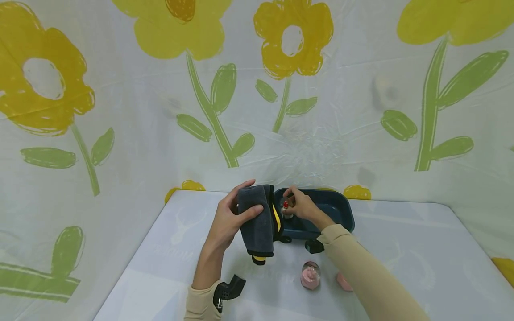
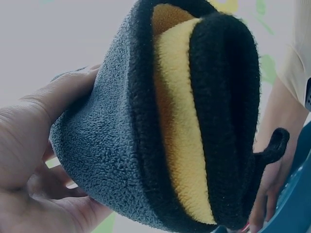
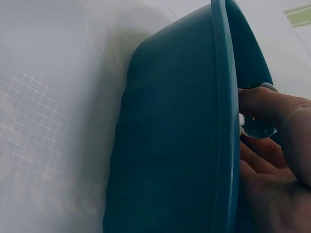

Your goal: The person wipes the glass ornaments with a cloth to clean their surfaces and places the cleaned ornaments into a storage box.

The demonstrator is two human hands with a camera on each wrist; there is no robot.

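My left hand grips a folded grey towel, thumb on its near face. Black edging and a yellow inner side show in the left wrist view, along with a black hanging loop. Inside the left end of a dark blue bin, my right hand pinches a small snow globe with something red and white in it. From the right wrist, the bin's wall hides part of the fingers, and the clear globe shows between thumb and fingers.
A snow globe with a pink figure stands on the white table in front of the bin. Beside it, a pink object is partly covered by the right sleeve. A flower-printed sheet hangs behind the table.
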